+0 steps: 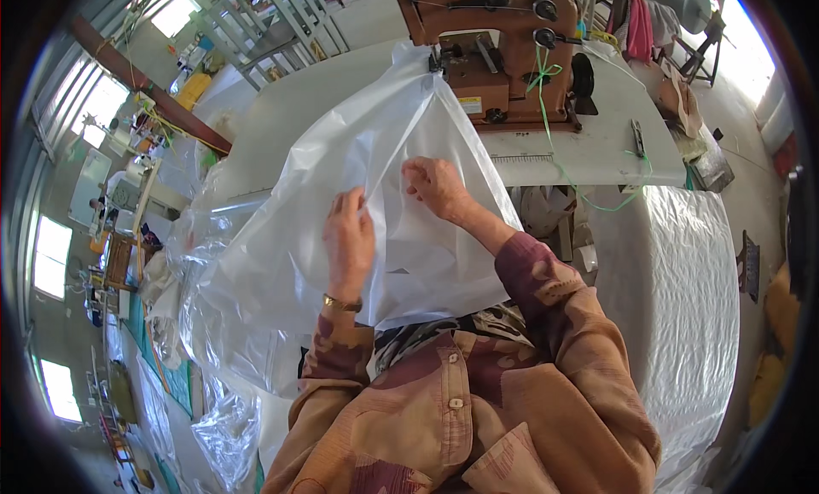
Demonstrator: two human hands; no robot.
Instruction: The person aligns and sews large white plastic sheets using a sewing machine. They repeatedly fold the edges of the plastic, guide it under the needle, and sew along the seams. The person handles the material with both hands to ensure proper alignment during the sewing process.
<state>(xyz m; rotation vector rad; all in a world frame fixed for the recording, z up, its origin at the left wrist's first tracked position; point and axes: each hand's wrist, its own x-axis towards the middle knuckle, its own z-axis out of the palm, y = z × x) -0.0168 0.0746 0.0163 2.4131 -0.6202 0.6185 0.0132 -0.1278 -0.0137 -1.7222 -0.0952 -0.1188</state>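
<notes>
A large white plastic sheet (316,183) is draped over my lap and rises to a narrow peak under the needle of a brown sewing machine (546,67). A fold runs down from that peak between my hands. My left hand (348,242), with a band at the wrist, lies against the sheet left of the fold. Its fingers point away from me, outstretched and slightly blurred. To the right of the fold, my right hand (437,187) is closed over the sheet with curled fingers. What is between those fingertips, if anything, is hidden.
The machine stands on a pale worktable (610,153). Green thread (554,165) trails from it past small thread snips (637,139). At my right is a stack of translucent plastic sheeting (682,281); crumpled clear plastic (226,434) lies at my left. A metal rack (273,33) stands beyond.
</notes>
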